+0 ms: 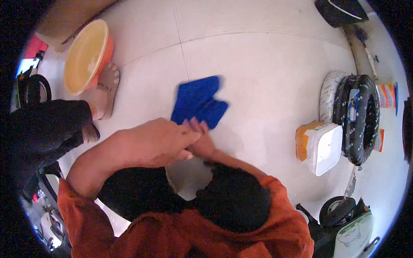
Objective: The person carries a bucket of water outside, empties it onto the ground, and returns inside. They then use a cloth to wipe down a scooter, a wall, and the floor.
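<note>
Blue cloth [197,102] lies ahead of you, its near edge at your left hand [160,139] and right hand [204,141]; whether either grip pinches it cannot be told.

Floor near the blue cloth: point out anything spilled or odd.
A faint greyish patch shows on the floor near the blue cloth; darker than its surroundings, it may be damp or only shadow.
</note>
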### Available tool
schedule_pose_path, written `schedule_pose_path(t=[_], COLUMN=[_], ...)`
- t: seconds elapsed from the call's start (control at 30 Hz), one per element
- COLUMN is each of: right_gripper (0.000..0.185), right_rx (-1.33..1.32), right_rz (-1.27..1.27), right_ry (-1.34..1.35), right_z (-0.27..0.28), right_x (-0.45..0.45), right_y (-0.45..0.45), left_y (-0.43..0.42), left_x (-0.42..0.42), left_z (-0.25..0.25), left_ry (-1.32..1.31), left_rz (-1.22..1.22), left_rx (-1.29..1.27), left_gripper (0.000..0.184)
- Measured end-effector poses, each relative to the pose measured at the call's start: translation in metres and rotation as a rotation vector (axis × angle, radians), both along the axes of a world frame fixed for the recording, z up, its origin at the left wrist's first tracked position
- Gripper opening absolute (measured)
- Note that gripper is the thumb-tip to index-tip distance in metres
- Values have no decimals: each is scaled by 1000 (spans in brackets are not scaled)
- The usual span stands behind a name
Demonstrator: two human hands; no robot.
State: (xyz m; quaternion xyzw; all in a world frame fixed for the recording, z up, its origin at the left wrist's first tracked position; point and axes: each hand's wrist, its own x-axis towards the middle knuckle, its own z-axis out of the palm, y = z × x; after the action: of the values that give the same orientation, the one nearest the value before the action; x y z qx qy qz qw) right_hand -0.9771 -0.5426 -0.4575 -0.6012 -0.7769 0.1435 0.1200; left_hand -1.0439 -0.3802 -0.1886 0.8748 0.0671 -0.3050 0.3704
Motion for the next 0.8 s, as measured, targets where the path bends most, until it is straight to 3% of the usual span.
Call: schedule_pose_path(t=[0.03,0.07,0.13,0.2,0.27,0.3,0.37,0.5,0.57,0.6,0.63,0.67,0.7,0.8], right_gripper=[47,47,48,46,43,43,47,44,44,41,35,30,29,33], right_rx=[58,77,-16,16,129,21,126,45,-51,98,36,258,217,42], right_rz=[161,162,439,330,137,-5,-340,-954,-1119,-1082,-1094,-1023,-923,-543], right_ry=[75,68,167,90,137,-66,-107,-185,-240,-320,-237,-359,-213,-110], right_z=[-15,-18,-22,-3,-22,-11,-21,-34,-30,-59,-25,-57,-37,-16], right_x=[-6,4,37,90,152,180,243,330,316,306,266,240,201,103], right_y=[-11,-5,4,36,61,71,79,78,84,79,80,72,65,20], left_y=[0,-1,-2,0,1,1,1,-1,-2,-2,-3,-4,-5,-6], left_x=[3,4,0,-2,0,-2,-9,5,9,10,9,11,13,14], left_z=[4,5,1,1,9,9,5,8,7,4,2,-1,0,5], left_ry=[-9,16,-6,13,74,74,49,151,150,141,118,95,95,83], left_rz=[-5,14,31,25,29,23,18,41,35,28,10,-13,-32,-5], left_rx=[21,12,15,25,34,41,100,77,22,17,42,63,51,38], left_gripper=[47,46,45,45,46,46,47,48,48,48,48,49,49,48])
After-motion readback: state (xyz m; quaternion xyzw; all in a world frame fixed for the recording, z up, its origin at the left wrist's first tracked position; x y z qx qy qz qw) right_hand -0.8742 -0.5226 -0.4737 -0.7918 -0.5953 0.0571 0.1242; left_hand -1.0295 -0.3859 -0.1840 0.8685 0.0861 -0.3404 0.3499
